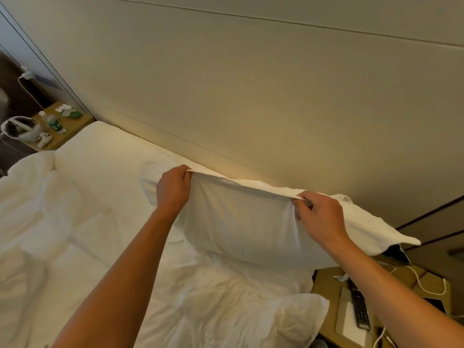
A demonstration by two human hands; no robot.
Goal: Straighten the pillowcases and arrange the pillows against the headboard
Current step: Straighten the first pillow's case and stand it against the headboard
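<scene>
A white pillow (241, 227) in a white pillowcase stands on its long edge against the beige headboard (251, 96), on the right side of the bed. My left hand (173, 187) pinches the pillowcase's top edge near its left end. My right hand (319, 217) pinches the same edge further right, so the cloth is stretched taut between them. The pillow's right corner sticks out past the mattress. A second white pillow (105, 149) lies flat at the left, along the headboard.
A rumpled white duvet (75, 234) covers the bed in front. The right nightstand (391, 310) holds a remote control (359, 310) and white cables. The left nightstand (57, 126) carries a headset, a small bottle and other small items.
</scene>
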